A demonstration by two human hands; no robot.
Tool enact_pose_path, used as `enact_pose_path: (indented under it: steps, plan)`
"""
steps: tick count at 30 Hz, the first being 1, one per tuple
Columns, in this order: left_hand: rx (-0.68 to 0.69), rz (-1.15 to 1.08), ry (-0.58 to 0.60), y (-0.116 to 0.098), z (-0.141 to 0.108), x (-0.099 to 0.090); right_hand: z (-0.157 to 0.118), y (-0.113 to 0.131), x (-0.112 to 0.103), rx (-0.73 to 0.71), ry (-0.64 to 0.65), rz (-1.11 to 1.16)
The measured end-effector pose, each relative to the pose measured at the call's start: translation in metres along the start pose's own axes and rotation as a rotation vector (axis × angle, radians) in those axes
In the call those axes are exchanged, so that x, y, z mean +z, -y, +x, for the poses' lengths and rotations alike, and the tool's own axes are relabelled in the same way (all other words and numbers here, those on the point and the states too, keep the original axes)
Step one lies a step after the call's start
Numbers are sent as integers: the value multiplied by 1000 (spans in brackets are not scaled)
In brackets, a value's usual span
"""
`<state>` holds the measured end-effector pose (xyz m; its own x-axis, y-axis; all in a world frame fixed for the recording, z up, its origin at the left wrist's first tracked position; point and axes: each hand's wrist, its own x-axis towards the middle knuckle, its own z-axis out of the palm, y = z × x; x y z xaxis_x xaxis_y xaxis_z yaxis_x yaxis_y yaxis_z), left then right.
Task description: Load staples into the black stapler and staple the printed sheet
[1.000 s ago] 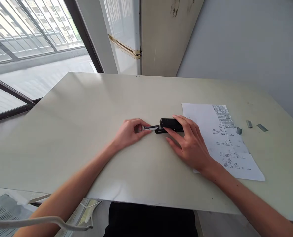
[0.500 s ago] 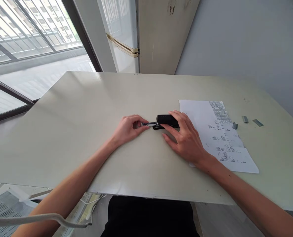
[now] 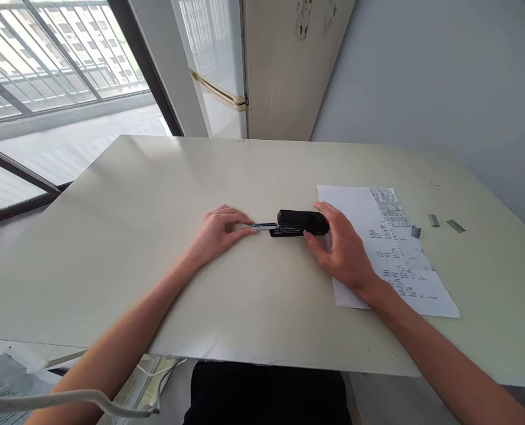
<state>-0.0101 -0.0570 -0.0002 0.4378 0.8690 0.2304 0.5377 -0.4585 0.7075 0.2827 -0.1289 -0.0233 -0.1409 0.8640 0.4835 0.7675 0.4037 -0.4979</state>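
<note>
A black stapler [image 3: 302,221] lies sideways near the middle of the table, with a thin metal tray [image 3: 264,225] sticking out of its left end. My left hand [image 3: 220,233] pinches the outer tip of that metal tray between thumb and fingers. At the stapler's right end, my right hand [image 3: 344,251] is closed around the black body, thumb on the near side and fingers on the far side. Printed white paper sheets [image 3: 355,206] lie under and beyond my right hand.
Small grey staple strips [image 3: 456,225] lie right of the paper, one of them [image 3: 416,232] at its edge. A white cable [image 3: 80,396] crosses the lower left, over printed papers [image 3: 5,383] below the table [image 3: 156,177]. A fridge [image 3: 289,71] stands behind.
My left hand has moved left, and more of the metal tray shows outside the stapler. My right hand has shifted right to the stapler's end, uncovering more of its body.
</note>
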Motion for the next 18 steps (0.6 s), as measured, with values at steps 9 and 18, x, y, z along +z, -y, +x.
enact_pose_path:
  steps: [9,18]
  plan:
    - [156,-10,23,-5,15,22,2,4,10,62,124,104]
    - [78,-3,52,-1,15,9,12,2,0,-29,94,-39]
